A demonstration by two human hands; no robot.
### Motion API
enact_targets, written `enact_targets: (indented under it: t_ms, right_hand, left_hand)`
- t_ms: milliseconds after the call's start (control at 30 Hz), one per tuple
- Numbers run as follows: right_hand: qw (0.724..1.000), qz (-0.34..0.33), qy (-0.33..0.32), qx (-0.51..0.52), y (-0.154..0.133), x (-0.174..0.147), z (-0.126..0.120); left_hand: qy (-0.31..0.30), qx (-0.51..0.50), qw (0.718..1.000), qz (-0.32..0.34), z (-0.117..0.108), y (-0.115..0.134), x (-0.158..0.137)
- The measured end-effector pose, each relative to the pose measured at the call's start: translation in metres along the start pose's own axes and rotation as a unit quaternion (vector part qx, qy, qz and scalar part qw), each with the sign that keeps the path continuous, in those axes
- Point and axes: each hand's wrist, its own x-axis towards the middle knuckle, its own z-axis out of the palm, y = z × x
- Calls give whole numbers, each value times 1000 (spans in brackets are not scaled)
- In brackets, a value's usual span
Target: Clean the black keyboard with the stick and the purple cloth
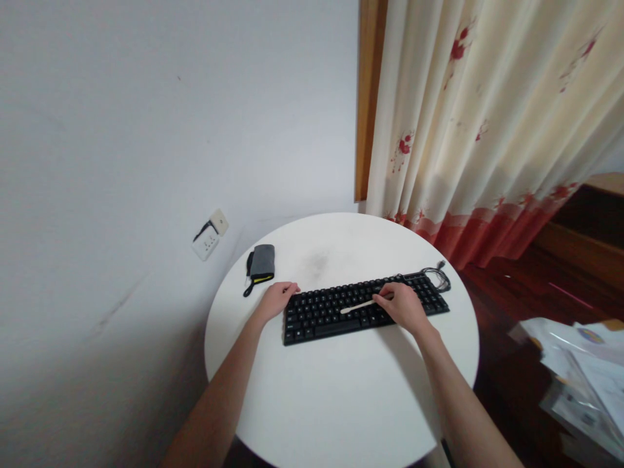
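Our right hand (400, 307) pinches a pale stick (358, 307) between its fingers, angled over the keyboard (319, 318) on the table (341, 396); our left hand (276, 300) probably steadies the left end, its fingers' closure we cannot tell.

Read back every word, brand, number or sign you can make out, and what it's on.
Nothing is legible.
Black keyboard: pale key markings, too small to read.
White bundle at the right: a round coloured emblem, too blurred to read.
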Motion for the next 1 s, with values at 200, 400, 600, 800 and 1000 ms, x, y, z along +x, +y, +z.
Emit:
enact_targets:
  t_ms: [200,400,600,800,1000]
  right_hand:
    - [1000,-2,7,-5,3,0,-4]
    - [1000,-21,4,-5,-12,-4,3]
    - [998,-51,-4,-22,-29,-10,19]
    - [998,-63,-6,-24,-33,-12,22]
    - [998,-56,-1,-27,-29,-11,22]
  left_hand:
    - [2,-3,1000,-1,-1,3,-1]
    - [3,-2,1000,0,-2,6,-2]
    - [4,-4,1000,-3,-3,9,-2]
    - [6,-1,1000,-2,-1,4,-1]
    - [2,-4,1000,-4,-1,4,0]
